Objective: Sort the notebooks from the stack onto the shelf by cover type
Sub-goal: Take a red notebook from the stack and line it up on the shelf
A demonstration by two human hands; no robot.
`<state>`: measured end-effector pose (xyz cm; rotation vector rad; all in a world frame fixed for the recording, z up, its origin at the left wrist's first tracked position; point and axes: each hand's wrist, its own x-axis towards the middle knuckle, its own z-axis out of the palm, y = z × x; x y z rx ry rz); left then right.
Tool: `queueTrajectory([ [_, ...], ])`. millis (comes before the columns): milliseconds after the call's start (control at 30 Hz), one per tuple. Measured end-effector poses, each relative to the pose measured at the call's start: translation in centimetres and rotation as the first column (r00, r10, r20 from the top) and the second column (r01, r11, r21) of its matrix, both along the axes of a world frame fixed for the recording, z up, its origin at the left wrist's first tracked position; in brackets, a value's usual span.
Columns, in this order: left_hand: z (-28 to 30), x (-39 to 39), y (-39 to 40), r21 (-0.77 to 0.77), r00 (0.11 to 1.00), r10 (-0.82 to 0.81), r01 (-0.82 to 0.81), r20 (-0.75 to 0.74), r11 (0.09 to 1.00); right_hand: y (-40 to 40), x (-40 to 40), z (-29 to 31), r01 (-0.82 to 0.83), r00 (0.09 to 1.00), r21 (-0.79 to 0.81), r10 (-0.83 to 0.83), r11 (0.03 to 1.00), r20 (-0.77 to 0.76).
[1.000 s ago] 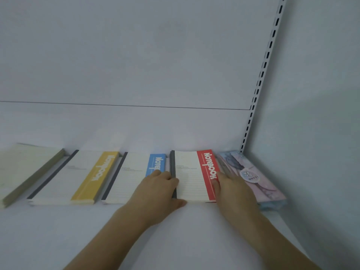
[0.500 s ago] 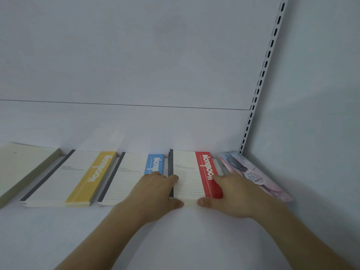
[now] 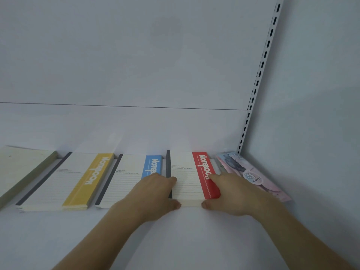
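Note:
A red-banded notebook stack (image 3: 187, 178) lies flat on the white shelf (image 3: 175, 240), right of centre. My left hand (image 3: 155, 193) holds its left near corner, fingers on the cover and thumb at the front edge. My right hand (image 3: 231, 191) holds the right near corner the same way. To the left lie a blue-banded stack (image 3: 126, 176), partly under my left hand, a yellow-banded stack (image 3: 78, 180) and an olive-green stack (image 3: 17, 168). A pink and blue patterned stack (image 3: 251, 172) lies in the right corner.
The shelf's white back panel (image 3: 136, 75) rises behind the row. A slotted upright rail (image 3: 259, 75) stands at the back right corner beside the right side wall (image 3: 311, 114). Bare shelf surface lies in front of the notebooks.
My right hand has moved from the gap beside the patterned stack onto the red-banded stack's near right corner. My left hand stays on the left corner. The view has shifted slightly.

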<state>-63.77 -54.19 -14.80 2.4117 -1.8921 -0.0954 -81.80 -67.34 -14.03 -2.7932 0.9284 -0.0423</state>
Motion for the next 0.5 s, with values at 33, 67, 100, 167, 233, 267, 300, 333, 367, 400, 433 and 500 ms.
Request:
queueTrajectory([
  [33, 0.0, 0.0, 0.0, -0.006, 1.0, -0.004, 0.004, 0.003, 1.0, 0.0, 0.0, 0.0, 0.004, 1.0, 0.006, -0.004, 1.0, 0.003],
  [67, 0.0, 0.1, 0.0, -0.013, 1.0, -0.008, 0.008, 0.005, 1.0, 0.1, 0.0, -0.1, 0.009, 1.0, 0.004, -0.009, 1.0, 0.002],
  [100, 0.0, 0.2, 0.0, -0.02, 1.0, -0.006, 0.007, 0.007, 1.0, 0.1, -0.1, -0.2, 0.015, 1.0, -0.006, -0.015, 1.0, 0.001],
  [167, -0.2, 0.3, 0.1, -0.029, 1.0, 0.007, -0.006, 0.012, 1.0, 0.3, -0.2, -0.5, 0.029, 1.0, -0.033, -0.029, 0.999, 0.007],
  [233, -0.4, 0.2, 0.2, -0.04, 1.0, 0.016, -0.015, 0.021, 0.999, 0.4, -0.4, -0.9, 0.048, 0.999, -0.042, -0.047, 0.998, 0.024],
  [267, -0.5, 0.1, 0.3, -0.048, 0.999, 0.016, -0.014, 0.03, 0.999, 0.4, -0.5, -1.0, 0.057, 0.998, -0.041, -0.056, 0.997, 0.032],
  [300, -0.5, 0.0, 0.3, -0.055, 0.999, 0.015, -0.013, 0.038, 0.998, 0.4, -0.5, -1.1, 0.064, 0.997, -0.042, -0.062, 0.997, 0.04],
  [333, -0.5, 0.0, 0.4, -0.06, 0.999, 0.015, -0.013, 0.041, 0.998, 0.5, -0.6, -1.2, 0.068, 0.997, -0.042, -0.066, 0.997, 0.044],
  [367, -0.5, -0.1, 0.5, -0.061, 0.999, 0.018, -0.015, 0.038, 0.998, 0.6, -0.6, -1.2, 0.072, 0.996, -0.045, -0.07, 0.996, 0.048],
  [400, -0.5, -0.1, 0.5, -0.06, 0.999, 0.021, -0.019, 0.031, 0.998, 0.6, -0.7, -1.2, 0.075, 0.996, -0.046, -0.073, 0.996, 0.05],
  [433, -0.6, -0.1, 0.5, -0.06, 0.999, 0.026, -0.024, 0.023, 0.998, 0.7, -0.7, -1.2, 0.074, 0.996, -0.046, -0.071, 0.996, 0.054],
  [500, -0.7, 0.0, 0.6, -0.069, 0.999, 0.034, -0.033, 0.019, 0.997, 0.8, -0.9, -1.2, 0.07, 0.995, -0.041, -0.067, 0.997, 0.073],
])
